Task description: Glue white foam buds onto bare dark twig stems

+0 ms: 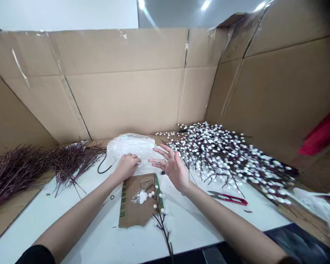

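My left hand rests at the near edge of a clear plastic bag. Its fingers are curled together, and what they hold, if anything, is hidden. Just to the right, my right hand is raised with fingers spread and nothing in it. Below both hands lies a piece of brown cardboard with green print, bearing a white blob of paste. A brown twig with white berries lies over the cardboard's right edge, its stem toward me.
Bare brown twigs are heaped on the left. A large pile of white-berried branches fills the right. Red-handled snips lie in front of it. Tall cardboard walls enclose the white table.
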`<state>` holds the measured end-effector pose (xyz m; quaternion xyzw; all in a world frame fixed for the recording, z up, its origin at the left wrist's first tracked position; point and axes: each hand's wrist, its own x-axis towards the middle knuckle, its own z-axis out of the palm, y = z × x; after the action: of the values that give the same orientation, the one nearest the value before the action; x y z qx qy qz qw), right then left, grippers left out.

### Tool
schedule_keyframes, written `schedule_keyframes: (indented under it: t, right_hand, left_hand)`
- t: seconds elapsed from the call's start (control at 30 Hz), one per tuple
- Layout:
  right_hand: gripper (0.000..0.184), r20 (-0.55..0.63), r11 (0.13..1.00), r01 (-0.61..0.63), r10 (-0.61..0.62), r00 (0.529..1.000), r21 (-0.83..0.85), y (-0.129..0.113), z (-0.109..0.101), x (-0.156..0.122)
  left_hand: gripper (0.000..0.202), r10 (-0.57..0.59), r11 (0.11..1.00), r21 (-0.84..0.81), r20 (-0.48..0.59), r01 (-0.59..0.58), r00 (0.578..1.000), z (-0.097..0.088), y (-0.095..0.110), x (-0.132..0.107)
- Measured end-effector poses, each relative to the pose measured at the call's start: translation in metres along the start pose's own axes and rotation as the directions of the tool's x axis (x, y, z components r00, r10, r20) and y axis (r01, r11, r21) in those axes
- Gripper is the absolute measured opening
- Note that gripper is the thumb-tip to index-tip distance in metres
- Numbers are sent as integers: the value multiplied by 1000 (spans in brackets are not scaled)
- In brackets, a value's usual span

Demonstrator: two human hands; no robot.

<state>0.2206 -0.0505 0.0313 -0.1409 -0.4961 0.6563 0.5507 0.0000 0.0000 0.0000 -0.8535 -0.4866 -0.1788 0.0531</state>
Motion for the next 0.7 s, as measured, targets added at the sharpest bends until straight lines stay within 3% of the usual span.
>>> schedule_keyframes:
  t: [0.2,0.37,0.43,0.5,0.63,0.7]
  right_hand:
    - [50,12,1000,-6,6,1000,-2,-2,2,-3]
    - [51,65,998,4,-8,998,69,-2,4,-5]
    - [51,90,993,21,-32,995,118,-2,6,-5]
    - [52,109,987,34,-52,993,154,-2,8,-6]
    - [53,160,983,40,-70,985,180,0,12,-8]
    - [54,180,984,50,-81,980,168,1,14,-10]
  left_hand:
    - [20,-30,998,-60,-70,26,997,-6,4,-3]
    - [16,-44,975,-220,-218,-5,975,-30,35,-11]
    - [12,-151,883,-467,-389,-53,909,-37,52,-13]
    - [11,-275,735,-672,-415,-89,867,-39,68,-14]
    - [15,-445,372,-927,-215,-38,869,-36,86,-14]
    - [18,-488,259,-966,-140,-10,862,-34,89,-13]
